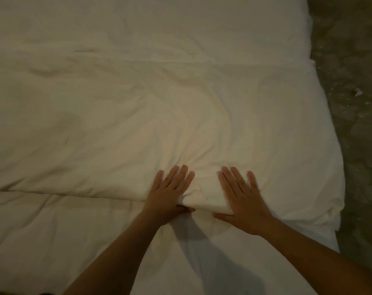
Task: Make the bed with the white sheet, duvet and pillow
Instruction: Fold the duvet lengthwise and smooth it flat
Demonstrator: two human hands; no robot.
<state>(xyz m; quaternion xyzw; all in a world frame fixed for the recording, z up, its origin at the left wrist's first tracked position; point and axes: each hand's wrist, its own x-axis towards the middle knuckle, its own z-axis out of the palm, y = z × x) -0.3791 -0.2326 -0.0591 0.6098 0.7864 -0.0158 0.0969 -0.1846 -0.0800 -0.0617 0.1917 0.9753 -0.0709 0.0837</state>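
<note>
A white duvet (138,116) lies spread across the bed, wrinkled, and its thick near edge runs from left to right in front of me. Below that edge the white sheet (53,231) shows, lying flat. My left hand (168,194) and my right hand (242,201) rest side by side on top of the duvet's near edge, fingers straight and spread, pressing down. Each thumb lies against the underside of the edge. No pillow is in view.
The bed's right side ends at a rounded duvet corner (330,199). Beyond it lies a dark mottled floor (355,124) with a small pale scrap (357,92) on it. The lighting is dim.
</note>
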